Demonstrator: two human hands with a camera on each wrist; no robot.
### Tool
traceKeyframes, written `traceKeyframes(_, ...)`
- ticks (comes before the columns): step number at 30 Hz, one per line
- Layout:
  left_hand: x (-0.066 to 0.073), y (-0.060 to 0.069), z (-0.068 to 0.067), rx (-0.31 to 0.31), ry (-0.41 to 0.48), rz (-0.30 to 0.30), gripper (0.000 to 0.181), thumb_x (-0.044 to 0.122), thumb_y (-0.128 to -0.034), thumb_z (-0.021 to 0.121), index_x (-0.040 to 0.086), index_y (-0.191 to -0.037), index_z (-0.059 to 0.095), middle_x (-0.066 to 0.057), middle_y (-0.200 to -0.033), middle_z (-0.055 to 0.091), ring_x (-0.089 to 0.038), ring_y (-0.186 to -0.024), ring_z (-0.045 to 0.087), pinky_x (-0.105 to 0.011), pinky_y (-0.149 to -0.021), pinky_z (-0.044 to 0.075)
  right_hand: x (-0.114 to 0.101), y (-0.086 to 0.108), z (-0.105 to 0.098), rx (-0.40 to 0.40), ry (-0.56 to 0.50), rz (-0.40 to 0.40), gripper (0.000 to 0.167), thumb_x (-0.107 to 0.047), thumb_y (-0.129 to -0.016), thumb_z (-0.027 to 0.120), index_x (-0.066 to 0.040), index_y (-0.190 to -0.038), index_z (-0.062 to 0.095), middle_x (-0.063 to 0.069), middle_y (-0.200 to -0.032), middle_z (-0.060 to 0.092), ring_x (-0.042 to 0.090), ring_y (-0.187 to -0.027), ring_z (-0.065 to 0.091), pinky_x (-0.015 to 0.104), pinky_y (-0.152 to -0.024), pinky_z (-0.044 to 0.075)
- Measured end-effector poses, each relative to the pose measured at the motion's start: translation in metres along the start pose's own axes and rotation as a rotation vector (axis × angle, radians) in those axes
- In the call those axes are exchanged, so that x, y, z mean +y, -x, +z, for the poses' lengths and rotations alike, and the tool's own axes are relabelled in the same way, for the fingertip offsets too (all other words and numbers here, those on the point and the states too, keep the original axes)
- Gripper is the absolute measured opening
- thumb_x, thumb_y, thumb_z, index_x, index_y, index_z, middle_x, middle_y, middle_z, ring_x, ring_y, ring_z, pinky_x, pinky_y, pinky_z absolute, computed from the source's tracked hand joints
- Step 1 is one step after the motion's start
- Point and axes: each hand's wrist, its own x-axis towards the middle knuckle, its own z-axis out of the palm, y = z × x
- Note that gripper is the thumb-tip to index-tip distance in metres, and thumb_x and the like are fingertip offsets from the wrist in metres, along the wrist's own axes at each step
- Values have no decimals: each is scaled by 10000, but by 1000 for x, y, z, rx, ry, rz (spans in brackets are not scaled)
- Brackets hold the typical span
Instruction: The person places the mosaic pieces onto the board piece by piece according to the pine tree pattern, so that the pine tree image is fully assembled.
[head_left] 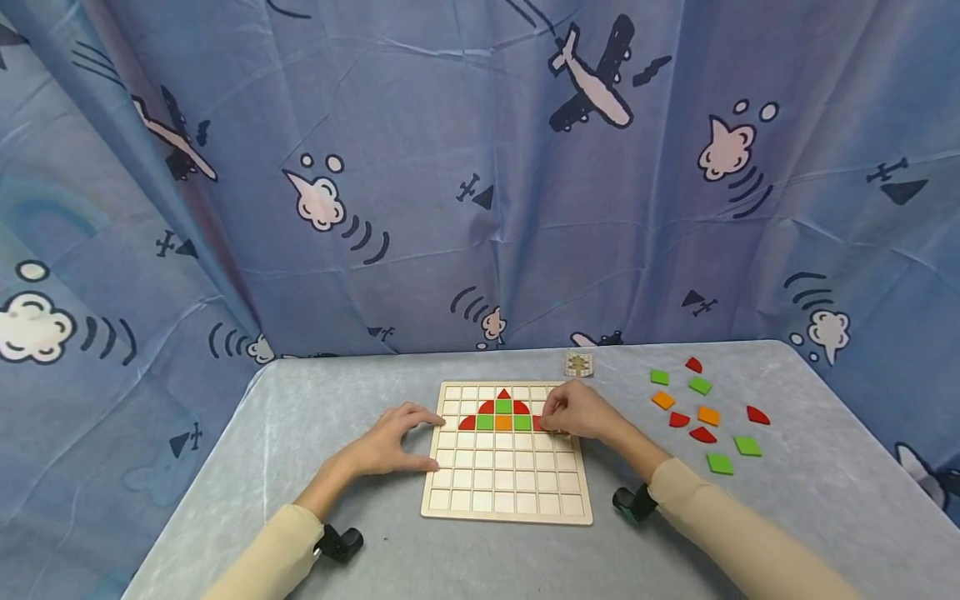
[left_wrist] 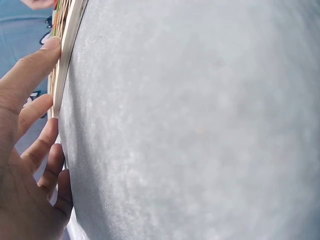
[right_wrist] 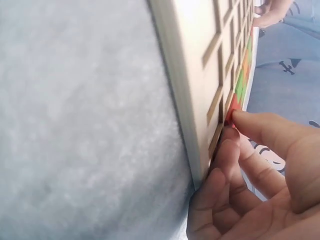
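Note:
A wooden grid board (head_left: 504, 518) lies on the table, holding red, green and orange pieces in a stepped shape around an orange square (head_left: 503, 422). My left hand (head_left: 384, 446) rests on the board's left edge, thumb and fingertips touching the frame; in the left wrist view the hand (left_wrist: 30, 150) has its fingers spread along that edge. Thumb and forefinger of my right hand (head_left: 585, 410) are on a red piece (head_left: 537, 423) at the right end of the lower coloured row. The right wrist view shows this hand (right_wrist: 265, 170) pinching at the red piece (right_wrist: 233, 108).
Loose green, orange and red pieces, among them a green square (head_left: 719, 463) and an orange square (head_left: 708, 416), are scattered on the table (head_left: 375, 558) at the right. A small patterned card (head_left: 579, 363) lies behind the board. A printed curtain (head_left: 420, 167) hangs at the back.

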Motion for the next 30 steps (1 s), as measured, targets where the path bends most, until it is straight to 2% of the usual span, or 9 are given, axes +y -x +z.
traceKeyframes(11, 3, 1, -3, -5, 2, 3, 651, 408, -802, 874, 167, -1357, 636, -57, -1388, 506, -328, -1283, 409, -589, -1040, 331, -6, 0, -1, -4, 66, 34, 131, -39, -847, 784, -57, -756, 691, -4, -600, 578, 133, -521, 522, 295, -510, 420)
traceKeyframes(17, 2, 0, -2, -6, 1, 0, 648, 416, -801, 873, 174, -1354, 638, -54, -1385, 509, -327, -1280, 413, -588, -1037, 335, 3, 1, -4, -24, 13, -21, 119, -79, -878, 782, -61, -795, 698, -5, -621, 581, 139, -535, 533, 292, -510, 434)
traceKeyframes(23, 3, 0, -2, -13, 2, -6, 647, 414, -804, 871, 171, -1356, 637, -57, -1383, 507, -330, -1284, 409, -588, -1040, 331, 17, 11, -21, -63, -64, -119, 78, -99, -923, 745, -32, -901, 713, 47, -711, 617, 195, -616, 553, 302, -530, 451)
traceKeyframes(30, 2, 0, -3, -19, 4, -10, 649, 433, -803, 868, 190, -1358, 636, -48, -1393, 502, -327, -1289, 406, -593, -1038, 333, 27, 34, -49, -78, -122, -80, 139, -111, -968, 697, 22, -1011, 694, 108, -830, 635, 257, -733, 562, 381, -607, 506)
